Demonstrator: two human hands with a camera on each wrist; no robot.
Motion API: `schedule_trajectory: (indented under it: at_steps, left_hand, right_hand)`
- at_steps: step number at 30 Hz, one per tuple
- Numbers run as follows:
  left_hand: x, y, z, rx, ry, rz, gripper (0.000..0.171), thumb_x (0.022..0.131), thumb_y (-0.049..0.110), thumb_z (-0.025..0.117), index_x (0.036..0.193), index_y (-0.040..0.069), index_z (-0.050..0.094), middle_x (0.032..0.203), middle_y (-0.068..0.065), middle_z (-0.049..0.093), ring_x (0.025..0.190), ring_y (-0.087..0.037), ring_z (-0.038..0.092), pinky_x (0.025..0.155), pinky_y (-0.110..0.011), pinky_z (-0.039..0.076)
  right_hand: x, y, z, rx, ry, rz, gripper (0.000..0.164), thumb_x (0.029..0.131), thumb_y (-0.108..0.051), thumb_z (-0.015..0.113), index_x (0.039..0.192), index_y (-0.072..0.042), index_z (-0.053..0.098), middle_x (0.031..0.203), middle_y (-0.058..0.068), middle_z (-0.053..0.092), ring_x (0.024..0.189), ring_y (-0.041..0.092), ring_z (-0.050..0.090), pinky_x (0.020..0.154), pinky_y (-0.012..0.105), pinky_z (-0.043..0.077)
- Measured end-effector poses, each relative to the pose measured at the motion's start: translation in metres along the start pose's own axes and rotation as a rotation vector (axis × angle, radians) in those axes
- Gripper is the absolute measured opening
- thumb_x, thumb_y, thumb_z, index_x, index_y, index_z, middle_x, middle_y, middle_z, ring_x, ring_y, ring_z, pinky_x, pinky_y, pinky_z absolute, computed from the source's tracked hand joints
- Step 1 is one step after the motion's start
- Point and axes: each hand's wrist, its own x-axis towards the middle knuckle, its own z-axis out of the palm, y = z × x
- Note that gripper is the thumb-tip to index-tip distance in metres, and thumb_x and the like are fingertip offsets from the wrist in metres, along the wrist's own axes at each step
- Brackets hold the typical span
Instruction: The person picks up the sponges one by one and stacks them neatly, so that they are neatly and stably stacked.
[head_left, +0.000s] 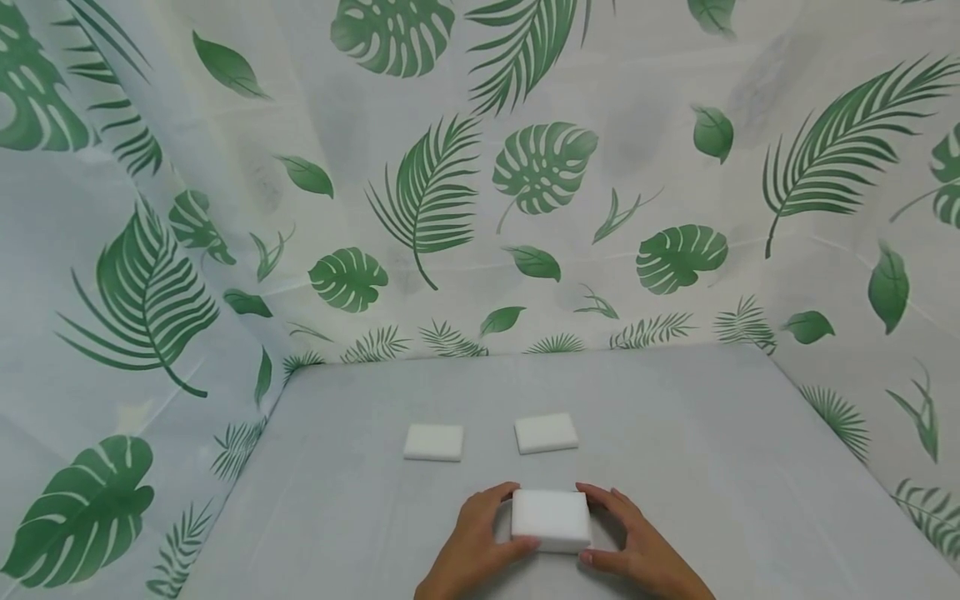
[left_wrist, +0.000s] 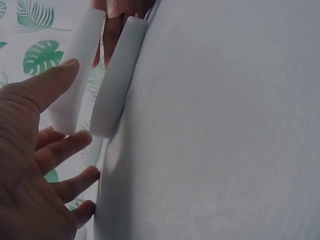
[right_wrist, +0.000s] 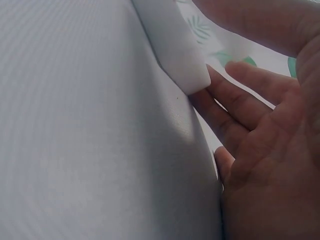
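Note:
Two white rectangular blocks are together near the front, one above the other. My left hand (head_left: 477, 540) pinches the upper block (head_left: 551, 510) between thumb and fingers at its left end. A narrow gap separates it from the lower block (left_wrist: 119, 80), which lies flat on the table, as the left wrist view shows. On the other side my right hand (head_left: 637, 540) has its thumb and fingers about the right end of the lower block. In the right wrist view its fingertips (right_wrist: 202, 97) touch that block's corner; the thumb tip is out of that frame.
Farther back on the pale grey table (head_left: 337, 517) lie two more flat white blocks, a left one (head_left: 434, 442) and a right one (head_left: 546, 432), set apart. Behind and at the sides hangs a white sheet (head_left: 450, 317) printed with green leaves.

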Motion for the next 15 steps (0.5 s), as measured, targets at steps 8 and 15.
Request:
schedule_trajectory:
  at_steps: [8, 15]
  left_hand:
    - [0.0021, 0.008, 0.0046, 0.065, 0.009, 0.027, 0.071, 0.092, 0.05, 0.084, 0.145, 0.01, 0.058, 0.14, -0.004, 0.065, 0.131, -0.023, 0.058, 0.115, -0.061, 0.038]
    - [0.0031, 0.0087, 0.0084, 0.133, 0.015, 0.069, 0.071, 0.093, 0.052, 0.082, 0.144, 0.008, 0.058, 0.139, -0.003, 0.065, 0.131, -0.022, 0.06, 0.116, -0.064, 0.036]
  right_hand:
    - [0.003, -0.0021, 0.0006, 0.005, -0.031, 0.056, 0.083, 0.086, -0.041, 0.09, 0.156, -0.018, 0.054, 0.158, 0.021, 0.046, 0.145, 0.051, 0.038, 0.106, 0.074, 0.039]
    - [0.0038, -0.0019, 0.001, -0.01, -0.016, 0.004, 0.081, 0.087, -0.042, 0.09, 0.156, -0.017, 0.054, 0.153, 0.011, 0.053, 0.14, 0.039, 0.045, 0.107, 0.07, 0.041]
